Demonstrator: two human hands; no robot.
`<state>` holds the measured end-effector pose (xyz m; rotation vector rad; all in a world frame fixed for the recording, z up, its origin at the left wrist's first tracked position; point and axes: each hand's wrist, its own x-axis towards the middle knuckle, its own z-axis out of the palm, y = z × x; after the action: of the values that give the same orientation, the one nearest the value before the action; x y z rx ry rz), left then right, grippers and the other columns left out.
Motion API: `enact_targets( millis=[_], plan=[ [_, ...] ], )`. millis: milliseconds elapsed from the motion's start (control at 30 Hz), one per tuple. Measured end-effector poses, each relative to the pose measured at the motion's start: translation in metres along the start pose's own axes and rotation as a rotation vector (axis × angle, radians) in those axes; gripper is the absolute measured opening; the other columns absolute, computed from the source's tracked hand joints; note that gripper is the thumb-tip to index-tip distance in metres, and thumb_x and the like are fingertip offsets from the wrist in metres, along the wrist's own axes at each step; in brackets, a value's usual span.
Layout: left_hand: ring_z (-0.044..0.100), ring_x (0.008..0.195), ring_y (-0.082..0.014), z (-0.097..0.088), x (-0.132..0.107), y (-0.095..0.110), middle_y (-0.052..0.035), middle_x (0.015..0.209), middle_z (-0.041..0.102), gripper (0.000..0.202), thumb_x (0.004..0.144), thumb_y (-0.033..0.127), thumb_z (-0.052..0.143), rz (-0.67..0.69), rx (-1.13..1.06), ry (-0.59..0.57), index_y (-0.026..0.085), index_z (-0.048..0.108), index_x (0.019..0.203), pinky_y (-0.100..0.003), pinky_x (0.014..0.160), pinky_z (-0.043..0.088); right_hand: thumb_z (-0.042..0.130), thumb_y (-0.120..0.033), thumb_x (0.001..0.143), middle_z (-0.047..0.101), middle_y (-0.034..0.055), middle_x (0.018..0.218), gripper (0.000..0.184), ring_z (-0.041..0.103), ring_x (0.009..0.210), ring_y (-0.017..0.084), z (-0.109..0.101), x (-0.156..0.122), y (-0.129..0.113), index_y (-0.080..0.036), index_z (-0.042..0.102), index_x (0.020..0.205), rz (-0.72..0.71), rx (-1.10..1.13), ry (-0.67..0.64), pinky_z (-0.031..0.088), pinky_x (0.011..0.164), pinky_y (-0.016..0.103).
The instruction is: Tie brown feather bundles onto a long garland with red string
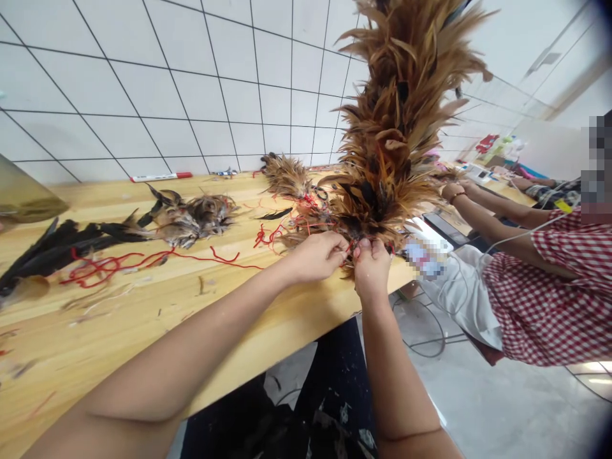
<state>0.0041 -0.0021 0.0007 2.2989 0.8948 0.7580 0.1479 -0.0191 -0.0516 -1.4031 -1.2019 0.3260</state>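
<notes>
A tall brown feather duster [399, 121] rises upright from the edge of the wooden table [143, 319]. My left hand [318, 256] and my right hand [371, 266] are both closed at its base, fingers pinched together among the lowest feathers. Red thread [268, 237] runs from the base across the table toward the left. Whether my fingers grip the thread or only the feathers is hidden.
Loose bundles of dark and brown feathers [191, 217] lie on the table with tangled red thread [105, 264]. A marker [160, 177] lies by the tiled wall. A person in a red checked shirt [549, 293] sits at right, arms reaching to the table.
</notes>
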Motion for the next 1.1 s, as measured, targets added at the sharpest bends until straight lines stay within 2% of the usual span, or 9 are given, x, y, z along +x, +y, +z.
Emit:
enact_targets(
  millis=[133,400,500,567,667,767,833,933,1100],
  plan=[
    [0.053,0.057,-0.0100,0.006,0.001,-0.001,0.0013,0.065,0.060,0.014,0.086,0.026,0.048,-0.148,-0.271,0.039,0.017,0.053,0.076,-0.022,0.057,0.038,0.044,-0.034,0.085,0.049,-0.0031,0.058,0.020,0.045,0.055,0.013,0.001,-0.002,-0.013,-0.023,0.043,0.068,0.036,-0.014,0.019,0.037,0.057,0.027],
    [0.051,0.065,-0.0111,0.016,-0.004,0.007,0.0003,0.068,0.057,0.017,0.085,0.016,0.045,0.072,-0.054,0.308,0.016,0.057,0.074,-0.024,0.065,0.038,0.039,-0.028,0.085,0.056,0.0023,0.066,0.018,0.051,0.064,0.018,0.003,-0.001,-0.018,-0.021,0.051,0.073,-0.075,-0.253,0.122,0.041,0.065,0.031],
    [0.047,0.057,-0.0103,0.020,-0.005,0.009,0.0024,0.059,0.051,0.017,0.082,0.014,0.047,0.012,-0.063,0.375,0.017,0.053,0.067,-0.024,0.060,0.038,0.037,-0.021,0.085,0.061,0.0067,0.075,0.021,0.056,0.076,0.021,0.007,-0.002,-0.018,-0.019,0.057,0.083,-0.171,-0.361,0.161,0.043,0.072,0.033],
    [0.050,0.057,-0.0109,0.021,-0.004,0.011,0.0023,0.058,0.053,0.016,0.081,0.015,0.050,-0.052,-0.100,0.409,0.018,0.054,0.066,-0.024,0.060,0.041,0.037,-0.021,0.085,0.062,0.0090,0.079,0.022,0.057,0.080,0.022,0.010,-0.004,-0.017,-0.017,0.060,0.086,-0.214,-0.430,0.176,0.044,0.075,0.034],
    [0.063,0.077,-0.0149,0.022,-0.001,0.014,-0.0022,0.078,0.068,0.006,0.081,0.019,0.057,-0.086,-0.199,0.475,0.019,0.062,0.078,-0.027,0.077,0.050,0.037,-0.023,0.088,0.064,0.0120,0.084,0.025,0.057,0.082,0.023,0.016,-0.007,-0.015,-0.015,0.061,0.087,-0.265,-0.503,0.179,0.044,0.077,0.035],
    [0.065,0.102,-0.0209,0.020,0.000,0.017,-0.0056,0.100,0.073,0.011,0.078,0.024,0.065,-0.138,-0.248,0.455,0.020,0.068,0.088,-0.034,0.097,0.048,0.035,-0.025,0.091,0.063,0.0130,0.086,0.027,0.056,0.082,0.023,0.023,-0.011,-0.011,-0.015,0.061,0.092,-0.306,-0.532,0.166,0.044,0.076,0.034],
    [0.065,0.104,-0.0235,0.021,0.000,0.016,-0.0069,0.105,0.073,0.017,0.078,0.031,0.067,-0.228,-0.307,0.430,0.020,0.069,0.091,-0.038,0.099,0.049,0.034,-0.026,0.093,0.060,0.0122,0.083,0.028,0.055,0.079,0.022,0.029,-0.013,-0.009,-0.015,0.060,0.093,-0.307,-0.554,0.159,0.043,0.073,0.034],
    [0.065,0.106,-0.0246,0.026,0.000,0.010,-0.0091,0.110,0.073,0.026,0.081,0.039,0.064,-0.339,-0.476,0.461,0.019,0.069,0.096,-0.038,0.098,0.050,0.029,-0.024,0.095,0.056,0.0107,0.078,0.032,0.051,0.073,0.020,0.039,-0.015,-0.008,-0.015,0.059,0.090,-0.296,-0.601,0.140,0.041,0.067,0.033],
    [0.060,0.119,-0.0228,0.030,0.004,-0.005,-0.0103,0.114,0.071,0.033,0.086,0.046,0.055,-0.366,-0.585,0.499,0.018,0.069,0.098,-0.035,0.107,0.043,0.028,-0.023,0.098,0.056,0.0099,0.079,0.032,0.050,0.071,0.019,0.053,-0.019,-0.008,-0.014,0.058,0.093,-0.320,-0.700,0.106,0.039,0.065,0.030]
  ],
)
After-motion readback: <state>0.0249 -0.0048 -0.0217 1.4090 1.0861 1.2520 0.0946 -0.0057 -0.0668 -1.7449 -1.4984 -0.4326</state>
